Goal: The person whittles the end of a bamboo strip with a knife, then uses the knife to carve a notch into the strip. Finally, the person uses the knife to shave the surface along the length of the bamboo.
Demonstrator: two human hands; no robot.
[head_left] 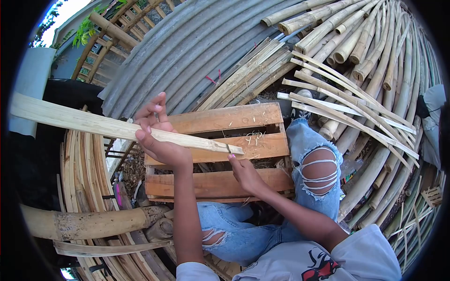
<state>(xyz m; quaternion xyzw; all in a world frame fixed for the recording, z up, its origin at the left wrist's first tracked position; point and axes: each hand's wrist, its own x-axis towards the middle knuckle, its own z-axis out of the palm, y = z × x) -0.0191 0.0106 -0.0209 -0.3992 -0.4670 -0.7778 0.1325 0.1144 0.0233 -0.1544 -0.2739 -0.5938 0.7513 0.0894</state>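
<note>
A long, pale split bamboo strip [93, 122] crosses from the far left to above the wooden crate [211, 187]. My left hand [161, 140] supports it near the middle, with the thumb against the strip and the other fingers partly raised behind it. Close to the strip's right end, my right hand [247, 175] is closed around a small knife [228, 147]. The thin dark blade touches the strip near that end; the handle is hidden in my fingers.
Thin shavings [255, 137] lie on the crate slats. Bamboo poles [365, 51] and loose split strips [356, 112] are piled at the right. Corrugated sheeting [173, 56] stands behind. More split bamboo [82, 164] and a thick bamboo pole [89, 225] lie at the left.
</note>
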